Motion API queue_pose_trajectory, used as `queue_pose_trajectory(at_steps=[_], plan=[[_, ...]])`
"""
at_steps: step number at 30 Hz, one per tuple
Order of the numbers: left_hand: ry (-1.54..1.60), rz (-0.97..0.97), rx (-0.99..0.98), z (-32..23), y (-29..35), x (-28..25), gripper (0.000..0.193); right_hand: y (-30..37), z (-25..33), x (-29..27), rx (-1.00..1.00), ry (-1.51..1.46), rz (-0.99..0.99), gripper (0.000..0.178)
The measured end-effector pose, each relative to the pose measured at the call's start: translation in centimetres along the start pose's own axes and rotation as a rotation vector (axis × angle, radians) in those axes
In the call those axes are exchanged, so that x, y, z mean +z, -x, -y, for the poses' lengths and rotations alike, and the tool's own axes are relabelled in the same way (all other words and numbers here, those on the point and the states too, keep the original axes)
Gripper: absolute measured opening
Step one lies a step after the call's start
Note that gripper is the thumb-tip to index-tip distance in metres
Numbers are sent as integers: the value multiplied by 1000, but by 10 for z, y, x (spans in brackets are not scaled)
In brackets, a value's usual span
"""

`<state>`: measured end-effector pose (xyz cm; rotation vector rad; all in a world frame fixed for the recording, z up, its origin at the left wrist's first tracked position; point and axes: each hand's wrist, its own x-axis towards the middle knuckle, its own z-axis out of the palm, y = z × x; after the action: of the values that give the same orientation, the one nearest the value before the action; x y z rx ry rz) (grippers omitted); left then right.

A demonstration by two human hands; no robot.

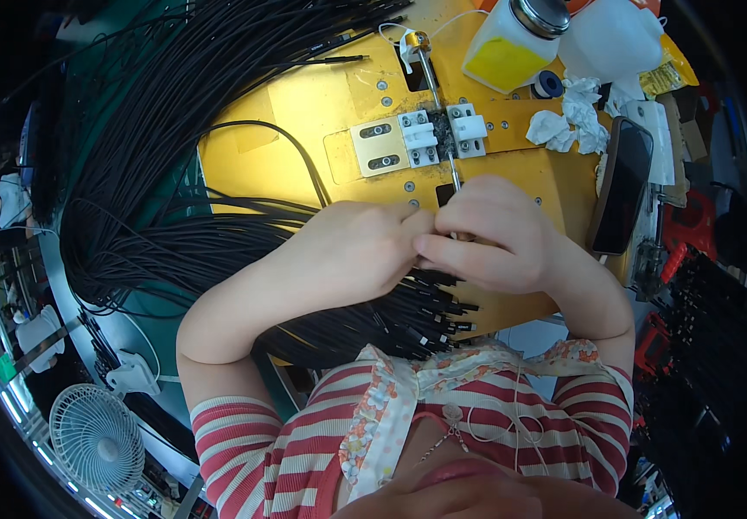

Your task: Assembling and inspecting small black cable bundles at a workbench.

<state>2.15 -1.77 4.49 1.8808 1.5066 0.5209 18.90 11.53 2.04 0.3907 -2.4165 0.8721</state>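
Observation:
My left hand (384,248) and my right hand (503,238) meet fingertip to fingertip over the yellow metal plate of the fixture. Both have curled, pinching fingers; whatever lies between them is too hidden to name. One black cable (300,143) arcs over the plate and disappears behind my left hand. Just beyond my fingers is a metal rod (454,173), which runs toward a white clamp block (419,138) and its neighbour block (469,130). Below my hands lie several cable ends with plugs (430,316), bunched near my chest.
A large bundle of black cables (123,182) covers the left side. At the back right stand a lidded jar (516,43) and a white bottle (611,39), with crumpled tissue (581,112) near them. A phone (622,186) leans at the right edge. A fan (97,437) is at lower left.

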Motion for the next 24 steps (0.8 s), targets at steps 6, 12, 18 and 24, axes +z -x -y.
queue_pose_trajectory(at_steps=[6,12,18,24], plan=[[-8,-418,-18,10,-9,-3,41,8,-12,-16,160,89,-149,19],[-29,-476,118,26,-14,4,19,6,-20,-26,414,-119,-188,15],[-31,-650,289,35,-13,8,20,6,-10,-14,667,-609,-325,12],[-100,-633,318,44,-18,9,23,8,-23,-13,543,-307,-280,10]])
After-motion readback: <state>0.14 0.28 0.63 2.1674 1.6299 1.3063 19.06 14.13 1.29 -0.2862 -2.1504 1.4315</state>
